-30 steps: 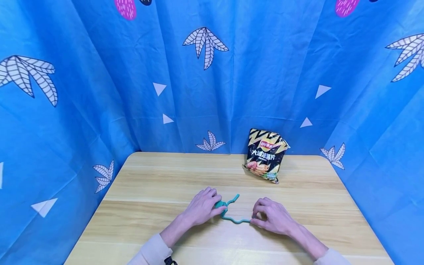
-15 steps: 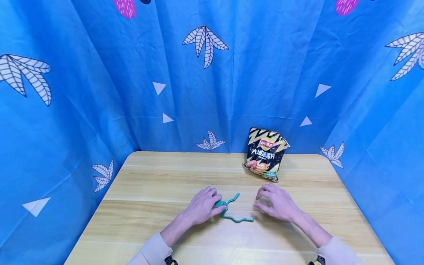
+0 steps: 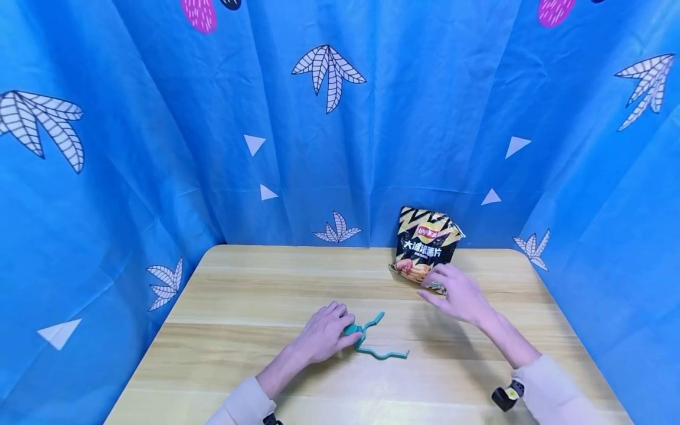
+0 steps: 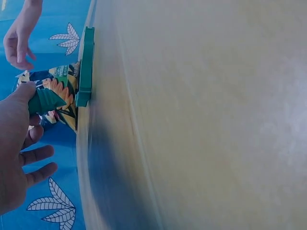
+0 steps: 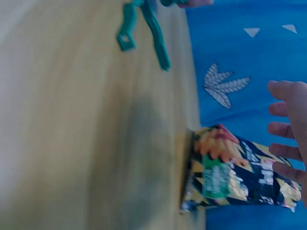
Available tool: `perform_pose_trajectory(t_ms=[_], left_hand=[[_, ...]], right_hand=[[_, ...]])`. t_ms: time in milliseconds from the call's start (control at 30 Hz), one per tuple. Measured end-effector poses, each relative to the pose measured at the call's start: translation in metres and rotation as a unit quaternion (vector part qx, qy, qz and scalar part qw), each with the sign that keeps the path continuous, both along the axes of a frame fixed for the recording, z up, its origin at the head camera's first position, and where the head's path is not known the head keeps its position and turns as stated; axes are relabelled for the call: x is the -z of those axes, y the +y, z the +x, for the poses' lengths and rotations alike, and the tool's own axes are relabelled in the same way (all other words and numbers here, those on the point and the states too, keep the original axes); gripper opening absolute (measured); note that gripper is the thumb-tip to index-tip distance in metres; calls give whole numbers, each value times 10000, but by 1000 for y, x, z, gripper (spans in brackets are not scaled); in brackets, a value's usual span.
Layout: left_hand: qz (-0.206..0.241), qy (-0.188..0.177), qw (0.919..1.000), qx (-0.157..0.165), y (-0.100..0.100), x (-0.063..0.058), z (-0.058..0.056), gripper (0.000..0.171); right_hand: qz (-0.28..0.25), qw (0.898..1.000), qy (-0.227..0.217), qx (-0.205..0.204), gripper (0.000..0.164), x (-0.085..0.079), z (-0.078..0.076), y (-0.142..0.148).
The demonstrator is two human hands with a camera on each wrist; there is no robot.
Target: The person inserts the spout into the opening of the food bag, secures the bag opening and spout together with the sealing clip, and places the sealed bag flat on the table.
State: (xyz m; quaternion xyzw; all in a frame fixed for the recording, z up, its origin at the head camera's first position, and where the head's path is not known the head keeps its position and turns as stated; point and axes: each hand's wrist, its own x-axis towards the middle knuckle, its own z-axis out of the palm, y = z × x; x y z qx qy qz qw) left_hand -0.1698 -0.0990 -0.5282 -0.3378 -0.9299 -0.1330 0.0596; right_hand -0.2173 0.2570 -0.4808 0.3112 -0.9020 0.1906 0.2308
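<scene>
My left hand (image 3: pixel 322 334) pinches the rounded end of a green bag clip (image 3: pixel 379 355) above the table. The clip's two wavy arms spread apart in a V, pointing right. In the left wrist view the thumb lies against the clip's green spout-like end (image 4: pixel 45 101), while the other fingers extend loosely. My right hand (image 3: pixel 461 295) holds nothing; its fingers are spread and slightly bent. It hovers before the lower right corner of a black and yellow chip bag (image 3: pixel 425 242), hiding part of it. Whether it touches the bag I cannot tell.
The chip bag leans upright near the back edge of the wooden table (image 3: pixel 255 283). A blue patterned curtain (image 3: pixel 329 153) hangs behind the table and along both sides. Each wrist carries a black strap (image 3: pixel 507 396).
My right hand has let go of the clip's lower arm and moved up and away to the chip bag. The left hand stays in place with the clip.
</scene>
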Motion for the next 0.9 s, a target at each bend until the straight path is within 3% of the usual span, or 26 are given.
perform_pose_trajectory(t_ms=[233,467,567,767,900], left_hand=[[35,-17,10000,-2,-1,1,-2,27],[5,-57,10000,-34,-1,0,-3,28],[-19,-44,10000,-40,-2,-1,-3,29],[-45,36,10000,-22,-2,-1,-2,30],[-34,25,10000,-24,-2,-1,-1,28]], right_hand=[[24,9986,356,385,21,-20,-22,12],[36,9958,819,405,22,-33,-43,20],[136,9939,880,657,27,-38,-50,24],[318,9873,633,1419,34,-46,-62,33],[319,9855,441,1604,36,-50,-74,38]])
